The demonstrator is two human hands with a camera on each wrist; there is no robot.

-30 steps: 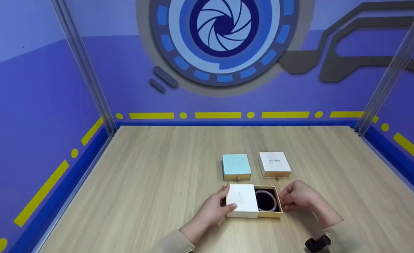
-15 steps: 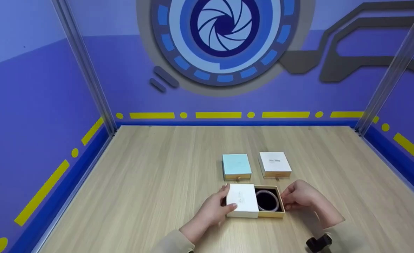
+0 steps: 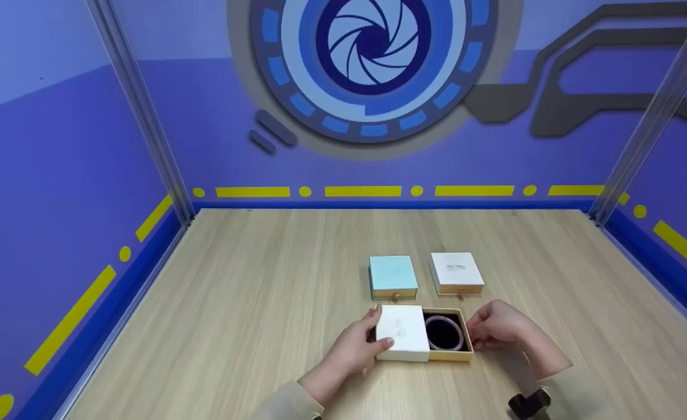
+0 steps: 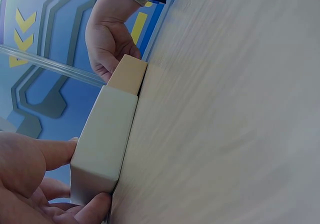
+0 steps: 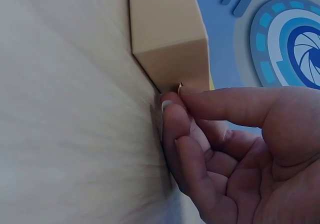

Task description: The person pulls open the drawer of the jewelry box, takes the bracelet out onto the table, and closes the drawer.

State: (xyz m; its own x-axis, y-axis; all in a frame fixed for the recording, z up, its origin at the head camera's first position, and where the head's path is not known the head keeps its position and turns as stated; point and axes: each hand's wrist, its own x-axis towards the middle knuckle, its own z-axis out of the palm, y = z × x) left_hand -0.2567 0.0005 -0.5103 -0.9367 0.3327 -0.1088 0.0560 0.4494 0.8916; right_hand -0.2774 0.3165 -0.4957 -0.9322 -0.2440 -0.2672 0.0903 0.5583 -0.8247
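Note:
On the table lies a white drawer box point(image 3: 402, 329) with its gold-sided drawer point(image 3: 449, 356) drawn partway out to the right. A pale, ring-shaped bangle point(image 3: 461, 334) rests on the drawer's dark lining. My left hand point(image 3: 350, 349) grips the white sleeve at its left end, thumb on the near top edge; the left wrist view shows fingers round its end. At the drawer's right end, my right hand point(image 3: 501, 324) pinches a small pull tab point(image 5: 180, 87) between thumb and finger. The fingers cover most of that tab.
Behind the box stand a light blue box point(image 3: 393, 273) and another white box point(image 3: 456, 269), both with drawers pushed in. The wooden table point(image 3: 250, 280) is bounded by blue printed panels and metal posts point(image 3: 139, 111). A black band point(image 3: 529, 403) sits on my right wrist.
The drawer has slid slightly farther right out of the sleeve with my right hand, mostly in the first half second. My left hand has stayed in place on the box.

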